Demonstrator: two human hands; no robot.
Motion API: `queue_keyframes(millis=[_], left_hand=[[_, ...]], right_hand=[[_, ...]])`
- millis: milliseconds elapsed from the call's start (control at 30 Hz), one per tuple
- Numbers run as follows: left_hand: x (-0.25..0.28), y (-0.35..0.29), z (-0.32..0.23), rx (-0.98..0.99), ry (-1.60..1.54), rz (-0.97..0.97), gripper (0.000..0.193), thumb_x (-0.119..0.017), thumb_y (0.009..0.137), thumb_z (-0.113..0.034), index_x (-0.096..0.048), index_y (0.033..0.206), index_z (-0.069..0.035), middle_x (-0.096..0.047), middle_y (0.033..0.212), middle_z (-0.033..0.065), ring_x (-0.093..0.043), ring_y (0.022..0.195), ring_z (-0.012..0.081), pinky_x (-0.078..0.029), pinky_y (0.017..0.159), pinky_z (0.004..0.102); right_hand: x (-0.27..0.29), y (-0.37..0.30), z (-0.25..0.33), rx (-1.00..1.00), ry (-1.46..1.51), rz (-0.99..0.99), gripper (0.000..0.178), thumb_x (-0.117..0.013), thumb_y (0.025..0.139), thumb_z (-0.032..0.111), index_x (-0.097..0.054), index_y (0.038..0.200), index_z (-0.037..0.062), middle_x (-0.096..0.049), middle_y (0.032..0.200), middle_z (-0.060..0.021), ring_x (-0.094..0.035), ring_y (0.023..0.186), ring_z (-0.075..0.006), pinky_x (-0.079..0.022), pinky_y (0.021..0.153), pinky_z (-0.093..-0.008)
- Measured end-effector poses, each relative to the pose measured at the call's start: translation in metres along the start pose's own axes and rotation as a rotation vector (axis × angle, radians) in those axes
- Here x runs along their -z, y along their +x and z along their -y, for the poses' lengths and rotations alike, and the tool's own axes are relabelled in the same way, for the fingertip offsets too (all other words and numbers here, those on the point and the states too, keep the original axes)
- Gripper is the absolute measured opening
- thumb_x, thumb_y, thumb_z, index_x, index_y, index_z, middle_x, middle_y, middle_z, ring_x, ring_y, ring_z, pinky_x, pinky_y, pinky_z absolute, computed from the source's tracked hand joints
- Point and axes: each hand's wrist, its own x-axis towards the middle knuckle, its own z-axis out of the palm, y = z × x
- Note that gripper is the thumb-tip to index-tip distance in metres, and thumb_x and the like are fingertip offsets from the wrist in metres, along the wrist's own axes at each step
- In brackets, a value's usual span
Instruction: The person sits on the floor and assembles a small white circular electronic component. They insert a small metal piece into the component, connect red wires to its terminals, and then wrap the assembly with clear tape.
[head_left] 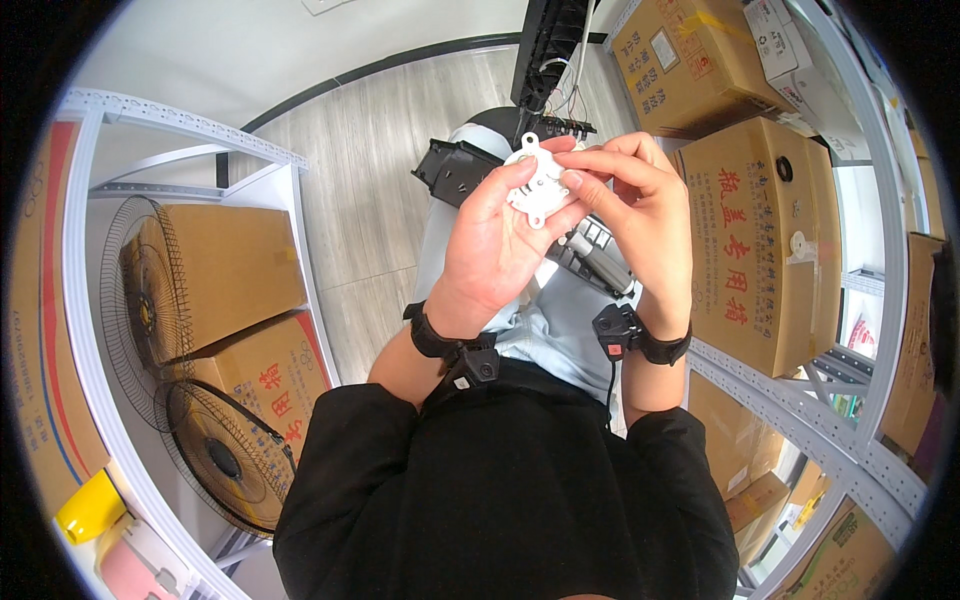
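Note:
A flat, round white plastic part with a holed ear at its top and bottom is held up in front of me over my lap. My left hand grips it from the left, the thumb pressed on its face and the fingers behind. From the right, my right hand pinches its right edge between thumb and forefinger. Whether something small sits in that pinch is hidden. Beneath the hands lies a black plastic housing, and a dark grey cylindrical part shows below my right palm.
Metal shelves with large cardboard boxes rise on the right. On the left, wire fan guards lean against more boxes. A tall black machine column with cables stands ahead. A yellow object is at lower left.

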Motion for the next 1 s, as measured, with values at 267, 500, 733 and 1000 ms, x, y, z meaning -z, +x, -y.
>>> queue_keyframes(millis=[267,500,733,1000], left_hand=[[0.0002,0.0003,-0.0003,0.018,0.008,-0.006,0.038,-0.044,0.096,-0.018,-0.047,0.126,0.005,-0.056,0.121,0.017,-0.055,0.116,0.0251,-0.042,0.104,0.0424],[-0.002,0.0005,-0.0014,0.016,0.008,-0.001,0.041,-0.043,0.097,-0.023,-0.046,0.126,0.006,-0.056,0.121,0.0179,-0.054,0.117,0.0261,-0.04,0.105,0.0427],[-0.0025,0.0006,-0.002,-0.002,-0.036,0.053,0.048,-0.037,0.099,-0.032,-0.046,0.126,0.007,-0.055,0.122,0.0184,-0.053,0.118,0.0261,-0.039,0.106,0.0432],[-0.003,0.0004,-0.0011,-0.005,0.013,-0.003,0.046,-0.037,0.099,-0.03,-0.046,0.126,0.006,-0.054,0.122,0.0171,-0.053,0.117,0.0252,-0.039,0.106,0.0428]], right_hand=[[-0.0008,0.0011,-0.0054,-0.014,0.03,-0.005,0.018,-0.076,0.074,0.006,-0.075,0.091,0.0091,-0.056,0.081,-0.0007,-0.052,0.069,-0.0084,-0.041,0.058,-0.022],[-0.0025,0.0018,-0.0051,-0.021,0.016,-0.015,0.018,-0.076,0.073,0.005,-0.075,0.09,0.0078,-0.055,0.08,-0.0002,-0.053,0.069,-0.0081,-0.041,0.059,-0.0217],[-0.001,0.0011,-0.0044,-0.022,0.037,-0.01,0.018,-0.075,0.074,0.005,-0.075,0.092,0.0078,-0.056,0.081,-0.0012,-0.054,0.07,-0.0089,-0.042,0.06,-0.0221],[-0.0007,-0.0009,-0.0012,0.004,0.037,-0.006,0.018,-0.074,0.075,0.004,-0.074,0.093,0.0058,-0.057,0.082,-0.0028,-0.056,0.071,-0.01,-0.046,0.064,-0.0229]])
